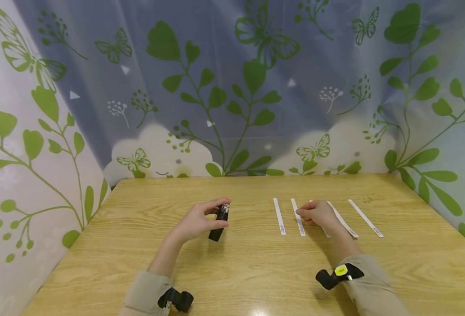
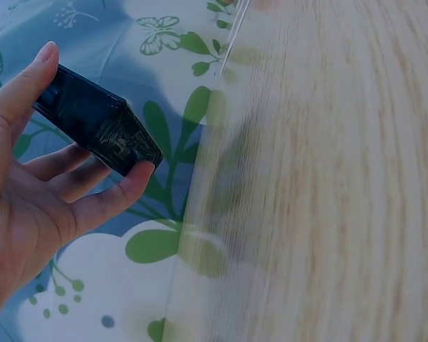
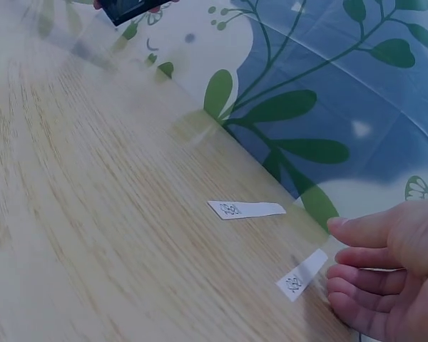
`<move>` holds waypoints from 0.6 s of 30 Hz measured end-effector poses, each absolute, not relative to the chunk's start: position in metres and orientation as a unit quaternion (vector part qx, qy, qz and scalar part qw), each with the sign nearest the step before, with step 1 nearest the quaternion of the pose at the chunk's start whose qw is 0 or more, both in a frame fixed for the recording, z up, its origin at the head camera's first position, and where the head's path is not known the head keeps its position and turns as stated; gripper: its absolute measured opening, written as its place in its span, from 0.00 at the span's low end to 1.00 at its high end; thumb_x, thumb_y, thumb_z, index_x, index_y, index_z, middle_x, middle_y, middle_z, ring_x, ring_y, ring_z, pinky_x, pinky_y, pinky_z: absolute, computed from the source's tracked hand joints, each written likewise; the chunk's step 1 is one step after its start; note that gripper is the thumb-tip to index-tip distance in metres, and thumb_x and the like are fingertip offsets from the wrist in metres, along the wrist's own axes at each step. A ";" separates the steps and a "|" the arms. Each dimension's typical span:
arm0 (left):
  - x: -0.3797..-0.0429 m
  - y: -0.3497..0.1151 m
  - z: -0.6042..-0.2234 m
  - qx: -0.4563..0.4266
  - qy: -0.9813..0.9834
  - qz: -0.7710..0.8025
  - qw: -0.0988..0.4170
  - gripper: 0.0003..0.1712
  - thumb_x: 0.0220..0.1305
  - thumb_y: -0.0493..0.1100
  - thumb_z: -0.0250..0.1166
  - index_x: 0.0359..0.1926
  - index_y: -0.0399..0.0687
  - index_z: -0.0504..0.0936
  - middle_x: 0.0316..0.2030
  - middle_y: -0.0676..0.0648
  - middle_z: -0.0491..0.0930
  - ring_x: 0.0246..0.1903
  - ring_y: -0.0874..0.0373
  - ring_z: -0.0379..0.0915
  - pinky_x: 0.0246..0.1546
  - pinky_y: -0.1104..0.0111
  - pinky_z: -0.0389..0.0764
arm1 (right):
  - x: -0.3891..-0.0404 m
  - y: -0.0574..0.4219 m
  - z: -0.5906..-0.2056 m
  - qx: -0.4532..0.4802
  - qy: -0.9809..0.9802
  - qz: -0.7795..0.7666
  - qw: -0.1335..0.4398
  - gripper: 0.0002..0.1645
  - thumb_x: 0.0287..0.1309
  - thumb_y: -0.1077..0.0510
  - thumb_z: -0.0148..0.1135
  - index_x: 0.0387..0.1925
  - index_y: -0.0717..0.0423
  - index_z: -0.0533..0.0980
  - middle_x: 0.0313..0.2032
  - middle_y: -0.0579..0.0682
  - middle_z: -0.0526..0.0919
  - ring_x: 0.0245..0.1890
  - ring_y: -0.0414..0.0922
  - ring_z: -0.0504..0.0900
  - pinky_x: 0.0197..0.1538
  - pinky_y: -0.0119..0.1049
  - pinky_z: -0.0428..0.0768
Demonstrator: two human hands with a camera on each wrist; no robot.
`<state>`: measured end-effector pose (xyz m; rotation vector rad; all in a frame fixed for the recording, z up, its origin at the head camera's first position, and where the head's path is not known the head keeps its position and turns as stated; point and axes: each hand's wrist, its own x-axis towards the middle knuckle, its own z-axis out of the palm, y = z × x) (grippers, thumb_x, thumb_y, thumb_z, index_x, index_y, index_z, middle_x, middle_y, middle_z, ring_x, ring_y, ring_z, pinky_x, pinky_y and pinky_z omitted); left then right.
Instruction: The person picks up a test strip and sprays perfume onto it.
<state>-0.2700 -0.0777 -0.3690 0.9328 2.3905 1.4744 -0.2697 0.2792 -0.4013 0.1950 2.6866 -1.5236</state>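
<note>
My left hand (image 1: 194, 221) grips a dark glass perfume bottle (image 1: 218, 228) between thumb and fingertips, tilted just above the table. The bottle has a silver spray nozzle (image 1: 226, 207) at its top. In the left wrist view the bottle (image 2: 96, 117) spans from thumb to little finger. My right hand (image 1: 321, 214) hovers over a row of white paper test strips, its fingertips beside the second strip (image 1: 297, 217) from the left. In the right wrist view the right hand's fingers (image 3: 364, 292) are loosely bent, thumb apart, near a strip (image 3: 299, 276). The middle strip is partly hidden under this hand.
The leftmost strip (image 1: 279, 217) lies left of the right hand, and two more, the far one (image 1: 366, 218) included, lie to its right. Small writing marks their near ends. A leaf-patterned curtain (image 1: 232, 109) hangs behind the wooden table (image 1: 145, 193).
</note>
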 end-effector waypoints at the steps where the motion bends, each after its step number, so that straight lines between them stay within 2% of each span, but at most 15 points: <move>1: -0.270 -0.077 -0.369 0.314 0.805 0.495 0.090 0.33 0.56 0.48 0.68 0.64 0.55 0.70 0.63 0.47 0.66 0.58 0.45 0.64 0.55 0.47 0.66 | -0.270 0.279 -0.403 0.064 0.868 -0.492 0.026 0.22 0.58 0.58 0.62 0.46 0.73 0.75 0.32 0.54 0.80 0.29 0.42 0.77 0.33 0.33 0.79; 9: -0.269 -0.078 -0.368 0.303 0.813 0.490 0.086 0.32 0.57 0.45 0.68 0.63 0.57 0.71 0.63 0.47 0.66 0.59 0.44 0.63 0.55 0.47 0.66 | -0.271 0.280 -0.411 0.068 0.882 -0.466 0.014 0.20 0.56 0.58 0.65 0.44 0.70 0.78 0.42 0.60 0.79 0.31 0.43 0.77 0.34 0.35 0.78; 16: -0.270 -0.077 -0.370 0.309 0.813 0.488 0.082 0.31 0.57 0.45 0.67 0.63 0.57 0.70 0.63 0.47 0.66 0.59 0.44 0.63 0.55 0.47 0.65 | -0.269 0.278 -0.413 0.042 0.915 -0.402 -0.010 0.16 0.51 0.58 0.68 0.37 0.68 0.80 0.32 0.54 0.81 0.25 0.43 0.75 0.28 0.34 0.75; 18: -0.270 -0.077 -0.371 0.310 0.811 0.489 0.079 0.32 0.57 0.44 0.68 0.63 0.55 0.71 0.62 0.47 0.67 0.58 0.45 0.64 0.57 0.47 0.64 | -0.269 0.277 -0.414 0.036 0.921 -0.388 -0.020 0.16 0.50 0.58 0.69 0.36 0.68 0.80 0.31 0.54 0.81 0.26 0.44 0.75 0.29 0.35 0.75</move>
